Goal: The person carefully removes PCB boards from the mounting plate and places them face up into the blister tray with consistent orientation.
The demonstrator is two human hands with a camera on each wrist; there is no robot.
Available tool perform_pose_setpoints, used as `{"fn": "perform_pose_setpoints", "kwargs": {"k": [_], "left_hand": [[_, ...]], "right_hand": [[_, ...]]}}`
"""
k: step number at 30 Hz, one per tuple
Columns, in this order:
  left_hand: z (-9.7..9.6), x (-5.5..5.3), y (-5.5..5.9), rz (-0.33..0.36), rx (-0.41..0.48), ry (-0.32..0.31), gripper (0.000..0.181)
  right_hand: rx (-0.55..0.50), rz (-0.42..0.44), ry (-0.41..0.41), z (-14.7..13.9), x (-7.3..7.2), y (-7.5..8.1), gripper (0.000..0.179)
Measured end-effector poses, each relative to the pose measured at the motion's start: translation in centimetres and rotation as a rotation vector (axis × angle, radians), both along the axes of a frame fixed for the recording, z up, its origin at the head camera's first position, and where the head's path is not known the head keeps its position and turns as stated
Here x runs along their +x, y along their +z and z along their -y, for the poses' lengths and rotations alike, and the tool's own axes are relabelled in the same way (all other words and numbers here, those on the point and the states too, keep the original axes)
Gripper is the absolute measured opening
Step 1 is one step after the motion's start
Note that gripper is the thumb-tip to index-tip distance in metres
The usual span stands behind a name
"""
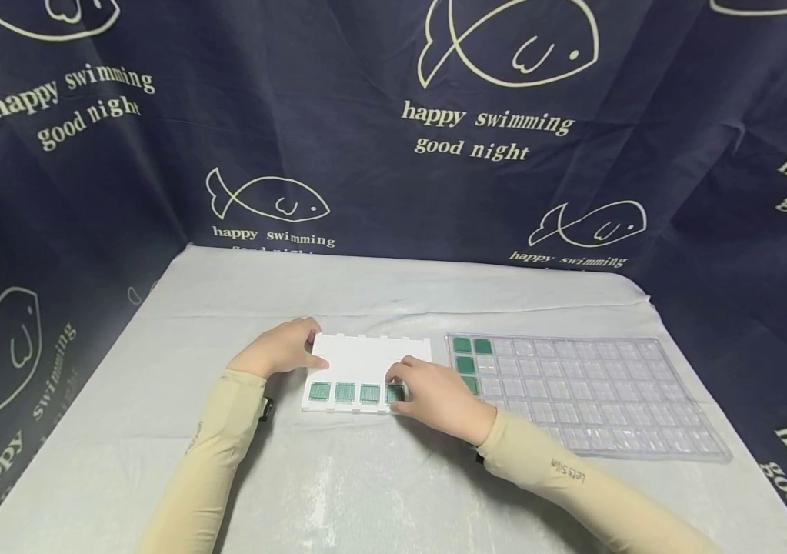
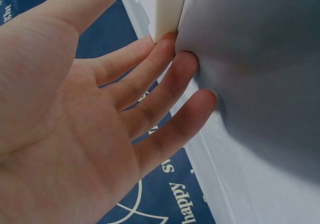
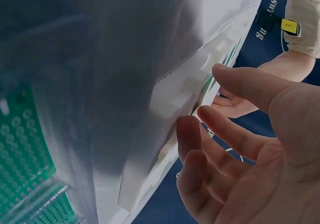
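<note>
A white flat tray [image 1: 358, 355] lies on the table with a row of green perforated circuit boards [image 1: 345, 393] along its near side. My left hand [image 1: 281, 348] holds the tray at its left end, thumb on the top face and fingers against the edge; those fingertips also touch the cloth in the left wrist view. At the right end of the row, my right hand [image 1: 445, 396] pinches a green circuit board [image 1: 394, 393] between thumb and fingers, at the tray's surface. My fingers partly hide this board and the tray's right end.
Right of the tray lies a clear plastic compartment box [image 1: 573, 385], with several green boards [image 1: 462, 345] in its left compartments. My right forearm passes over its near left part. A white cloth covers the table [image 1: 338, 485]; dark blue printed curtains [image 1: 379, 185] hang around it.
</note>
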State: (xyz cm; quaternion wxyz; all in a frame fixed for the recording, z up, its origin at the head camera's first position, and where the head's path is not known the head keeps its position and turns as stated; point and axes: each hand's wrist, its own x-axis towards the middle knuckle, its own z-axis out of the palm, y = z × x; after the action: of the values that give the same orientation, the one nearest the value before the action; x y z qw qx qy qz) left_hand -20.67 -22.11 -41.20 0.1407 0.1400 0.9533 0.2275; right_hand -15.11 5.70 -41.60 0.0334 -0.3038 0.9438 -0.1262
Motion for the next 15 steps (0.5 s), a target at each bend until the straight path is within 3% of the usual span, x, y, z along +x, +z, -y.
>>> {"fn": "perform_pose_setpoints", "kwargs": {"k": [15], "left_hand": [[-0.04, 0.06, 0.02, 0.010, 0.009, 0.010, 0.046]], "right_hand": [[0.007, 0.013, -0.013, -0.05, -0.01, -0.23, 0.032]]}}
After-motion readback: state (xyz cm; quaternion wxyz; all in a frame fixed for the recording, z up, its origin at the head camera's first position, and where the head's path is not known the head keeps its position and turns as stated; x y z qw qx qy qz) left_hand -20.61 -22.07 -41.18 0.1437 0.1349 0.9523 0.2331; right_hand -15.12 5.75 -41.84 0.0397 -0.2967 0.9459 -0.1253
